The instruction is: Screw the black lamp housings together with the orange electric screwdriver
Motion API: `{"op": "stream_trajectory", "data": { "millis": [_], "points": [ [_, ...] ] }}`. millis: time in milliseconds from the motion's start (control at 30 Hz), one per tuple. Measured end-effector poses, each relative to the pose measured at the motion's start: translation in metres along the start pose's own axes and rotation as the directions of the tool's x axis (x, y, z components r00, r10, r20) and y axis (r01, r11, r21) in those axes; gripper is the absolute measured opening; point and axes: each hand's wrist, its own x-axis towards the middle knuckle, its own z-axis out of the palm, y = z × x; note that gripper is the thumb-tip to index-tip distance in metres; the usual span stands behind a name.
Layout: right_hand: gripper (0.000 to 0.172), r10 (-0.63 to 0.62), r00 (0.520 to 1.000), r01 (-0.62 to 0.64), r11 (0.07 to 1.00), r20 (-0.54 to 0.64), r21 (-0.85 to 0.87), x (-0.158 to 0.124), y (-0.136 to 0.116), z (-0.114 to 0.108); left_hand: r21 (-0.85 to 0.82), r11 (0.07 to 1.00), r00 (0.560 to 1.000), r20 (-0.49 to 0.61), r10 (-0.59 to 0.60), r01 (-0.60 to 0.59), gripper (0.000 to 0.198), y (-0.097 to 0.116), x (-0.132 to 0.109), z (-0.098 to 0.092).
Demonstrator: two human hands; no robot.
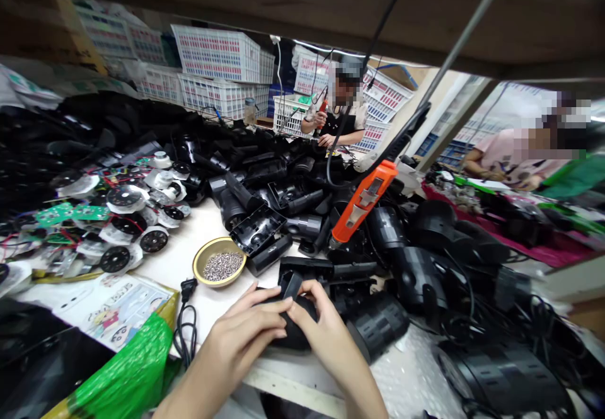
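Both my hands are at a black plastic housing point(297, 336) close to the bench's front edge. Fingers of my left hand point(248, 327) are curled over its top and left side. My right hand point(322, 318) grips it from the right, with the thumb beside the left fingertips. A small flat black piece point(292, 285) stands up between the fingers; much of the housing is covered by the hands. Left of them sits a yellow-rimmed bowl point(218, 261) of small metal screws point(223, 266). Above and to the right hangs an orange electric screwdriver point(363, 201), apart from both hands.
Motors with black fan discs and wires point(125, 217) are heaped at left. Black housing shells point(258, 227) crowd the bench, with barrel-shaped ones point(378, 324) at right. A black power plug and cord point(188, 318) lie beside a green bag point(127, 368). Two co-workers sit beyond.
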Motion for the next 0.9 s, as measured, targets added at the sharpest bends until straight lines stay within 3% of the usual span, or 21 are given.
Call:
{"op": "stream_trajectory", "data": {
  "millis": [133, 167, 233, 267, 333, 367, 400, 433, 533, 633, 733, 900],
  "points": [
    [0.044, 0.041, 0.996, -0.037, 0.998, 0.077, -0.051, -0.013, -0.021, -0.034, -0.026, 0.996, 0.992, -0.096, -0.084, 0.082, 0.006, 0.002, 0.006, -0.003],
    [0.045, 0.035, 0.998, -0.033, 0.998, 0.044, -0.045, -0.014, -0.027, -0.043, -0.027, 0.996, 0.992, -0.094, -0.086, 0.084, 0.006, 0.002, 0.007, -0.003],
    [0.044, -0.011, 0.990, 0.014, 1.000, -0.139, 0.019, -0.010, -0.040, -0.059, -0.024, 0.997, 0.994, -0.081, -0.076, 0.074, 0.006, 0.003, 0.009, -0.003],
    [0.043, -0.052, 0.958, 0.069, 0.996, -0.283, 0.054, -0.004, -0.046, -0.065, -0.023, 0.997, 0.995, -0.075, -0.073, 0.072, 0.006, 0.003, 0.009, -0.002],
    [0.040, -0.146, 0.818, 0.211, 0.976, -0.557, 0.053, 0.014, -0.054, -0.072, -0.024, 0.996, 0.994, -0.070, -0.083, 0.082, 0.006, 0.004, 0.010, -0.001],
    [0.039, -0.187, 0.750, 0.262, 0.965, -0.635, 0.025, 0.025, -0.057, -0.073, -0.019, 0.995, 0.993, -0.069, -0.095, 0.094, 0.007, 0.005, 0.010, 0.000],
    [0.040, -0.220, 0.715, 0.292, 0.956, -0.664, -0.002, 0.036, -0.059, -0.072, -0.010, 0.994, 0.992, -0.068, -0.107, 0.107, 0.008, 0.006, 0.011, 0.000],
    [0.042, -0.244, 0.719, 0.307, 0.951, -0.651, -0.017, 0.047, -0.061, -0.070, 0.004, 0.993, 0.991, -0.070, -0.114, 0.114, 0.009, 0.006, 0.011, 0.000],
    [0.051, -0.291, 0.800, 0.345, 0.939, -0.525, 0.005, 0.072, -0.065, -0.061, 0.051, 0.990, 0.988, -0.089, -0.126, 0.131, 0.016, 0.008, 0.013, 0.000],
    [0.051, -0.360, 0.821, 0.411, 0.911, -0.443, 0.023, 0.079, -0.072, -0.052, 0.043, 0.987, 0.982, -0.115, -0.151, 0.157, 0.017, 0.008, 0.014, 0.000],
    [0.040, -0.426, 0.811, 0.460, 0.888, -0.400, -0.012, 0.066, -0.083, -0.046, -0.004, 0.981, 0.974, -0.122, -0.192, 0.193, 0.012, 0.007, 0.013, 0.001],
    [0.010, -0.540, 0.740, 0.575, 0.817, -0.402, -0.039, 0.028, -0.110, -0.028, -0.038, 0.976, 0.971, -0.100, -0.217, 0.215, 0.006, 0.006, 0.013, 0.002]
  ]
}}
